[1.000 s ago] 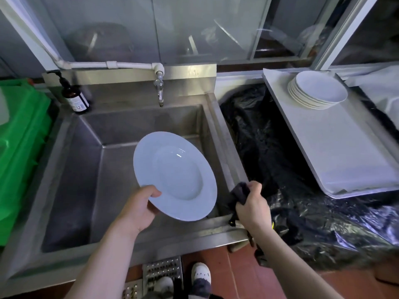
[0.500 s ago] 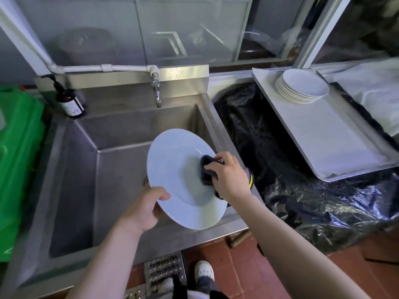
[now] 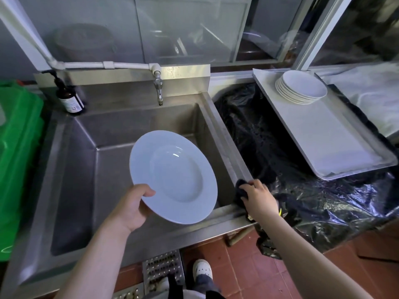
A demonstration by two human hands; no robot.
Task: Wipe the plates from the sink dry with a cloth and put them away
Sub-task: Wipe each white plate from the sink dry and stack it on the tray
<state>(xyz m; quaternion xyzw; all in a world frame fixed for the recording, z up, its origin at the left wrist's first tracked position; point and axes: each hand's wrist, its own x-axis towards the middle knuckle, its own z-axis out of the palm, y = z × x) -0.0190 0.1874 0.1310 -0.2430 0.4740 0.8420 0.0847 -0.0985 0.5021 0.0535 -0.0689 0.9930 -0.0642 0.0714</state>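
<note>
Sink (image 3: pixel 228 214) taken as reference throughout. Nearest, below its front rim: a metal floor grate (image 3: pixel 164 269) and one white shoe (image 3: pixel 202 269) on red tile. Left hand (image 3: pixel 129 207) grips a white deep-rimmed plate (image 3: pixel 172 176) at its lower left edge, thumb curled over the rim, fingers hidden behind; the plate is held tilted above the basin, face toward the camera, clear of the sink walls. Right hand (image 3: pixel 258 197) is at the sink's front right corner, fingers curled round a dark cloth (image 3: pixel 240 189) resting on the rim there. Right of the sink: black plastic sheeting (image 3: pixel 269 147), then a metal tray (image 3: pixel 336 139) carrying a stack of white plates (image 3: pixel 301 87) at its far end. Back rim: tap (image 3: pixel 158 88) at centre, brown pump bottle (image 3: pixel 69 97) at the left corner. Left of the sink: a green bin (image 3: pixel 17 147).
</note>
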